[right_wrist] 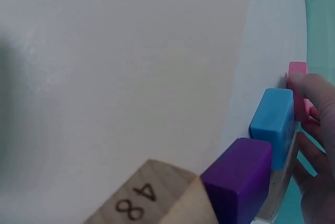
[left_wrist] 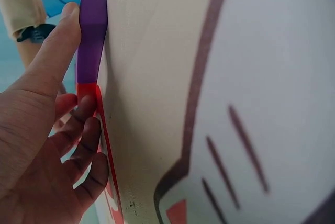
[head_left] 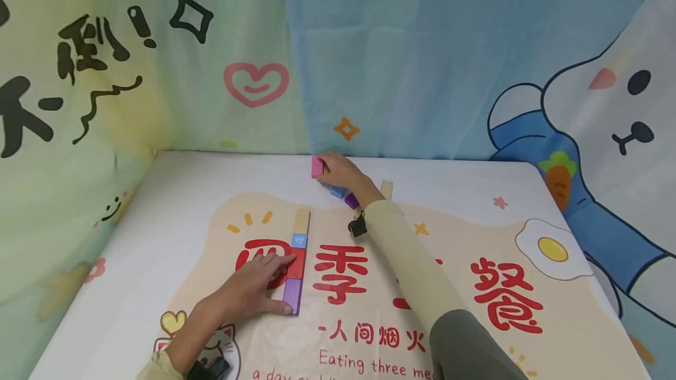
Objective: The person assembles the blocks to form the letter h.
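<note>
Block row (head_left: 298,265), four pieces long, was set on the table (head_left: 222,175), touched by the loosely spread left hand (head_left: 253,286); a pink block (head_left: 316,168) was pinched by the right hand (head_left: 344,173) (loose blocks (head_left: 338,192) seemingly left unplaced)

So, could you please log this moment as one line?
left hand: touches red block, thumb at purple block | right hand: grips pink block | blue block: near right hand

Frame centre: passage between the straight row of multicoloured rectangular blocks (head_left: 298,264) and beige-and-grey fabric sleeve (head_left: 412,268).
Upper middle: obstructed by right hand (head_left: 342,172), glossy blue block (head_left: 338,192).
Right: room above white-and-beige printed tabletop (head_left: 575,315).
</note>
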Demonstrator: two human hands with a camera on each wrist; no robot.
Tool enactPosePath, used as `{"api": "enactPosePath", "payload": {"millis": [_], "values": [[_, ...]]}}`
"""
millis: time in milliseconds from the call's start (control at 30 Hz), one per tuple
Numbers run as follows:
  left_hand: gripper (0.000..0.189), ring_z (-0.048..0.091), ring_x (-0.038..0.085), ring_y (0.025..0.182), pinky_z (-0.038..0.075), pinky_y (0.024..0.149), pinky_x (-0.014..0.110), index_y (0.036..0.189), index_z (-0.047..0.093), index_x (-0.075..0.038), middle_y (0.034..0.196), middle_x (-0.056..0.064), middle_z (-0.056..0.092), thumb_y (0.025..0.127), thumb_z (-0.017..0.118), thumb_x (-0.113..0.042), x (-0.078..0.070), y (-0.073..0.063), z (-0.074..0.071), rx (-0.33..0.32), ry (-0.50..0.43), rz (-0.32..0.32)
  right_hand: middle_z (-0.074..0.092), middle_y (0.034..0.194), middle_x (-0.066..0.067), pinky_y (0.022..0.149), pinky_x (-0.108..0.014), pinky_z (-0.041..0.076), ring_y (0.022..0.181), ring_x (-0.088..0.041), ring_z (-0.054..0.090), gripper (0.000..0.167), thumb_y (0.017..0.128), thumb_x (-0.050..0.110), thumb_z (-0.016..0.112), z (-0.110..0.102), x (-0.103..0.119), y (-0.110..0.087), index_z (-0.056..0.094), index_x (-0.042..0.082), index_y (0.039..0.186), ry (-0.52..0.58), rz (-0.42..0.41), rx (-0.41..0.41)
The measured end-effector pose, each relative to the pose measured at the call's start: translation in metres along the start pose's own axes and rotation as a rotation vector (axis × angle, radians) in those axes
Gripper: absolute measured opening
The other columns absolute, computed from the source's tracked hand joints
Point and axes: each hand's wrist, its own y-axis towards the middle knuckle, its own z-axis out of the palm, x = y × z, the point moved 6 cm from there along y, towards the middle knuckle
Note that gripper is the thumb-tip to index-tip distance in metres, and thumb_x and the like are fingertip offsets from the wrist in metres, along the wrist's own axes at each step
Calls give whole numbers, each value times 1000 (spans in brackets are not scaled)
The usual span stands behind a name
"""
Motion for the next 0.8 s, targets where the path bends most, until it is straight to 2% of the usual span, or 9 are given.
{"api": "enactPosePath", "payload": {"millis": [267, 500, 633, 800], "values": [[97, 50, 17, 125, 52, 99, 42, 147, 40, -22, 135, -2, 54, 67, 77, -64, 0, 0, 0, 4, -17, -6, 53, 133, -13, 103, -38, 47, 116, -25, 49, 59, 91, 30, 67, 1, 1, -2, 46, 6, 141, 11, -27, -14], [98, 49, 18, 125, 50, 101, 45, 146, 41, -22, 135, -1, 54, 66, 77, -65, 0, 0, 1, 11, -16, -17, 54, 137, -13, 109, -39, 42, 126, -25, 49, 64, 87, 34, 72, 4, 17, -9, 50, 4, 139, 63, -137, -26], [99, 49, 19, 125, 49, 102, 46, 147, 41, -22, 135, -1, 54, 66, 76, -66, 1, 0, 1, 11, -6, -10, 58, 130, -13, 104, -36, 47, 119, -25, 54, 63, 85, 34, 75, 5, 27, -15, 54, 3, 135, 117, -201, -21], [98, 48, 19, 127, 49, 103, 47, 147, 40, -22, 136, 0, 53, 66, 76, -65, 1, 0, 0, 23, -18, -22, 60, 123, -13, 96, -33, 51, 111, -23, 58, 58, 85, 33, 75, 12, 39, -28, 58, 5, 132, 150, -274, 45]]}}
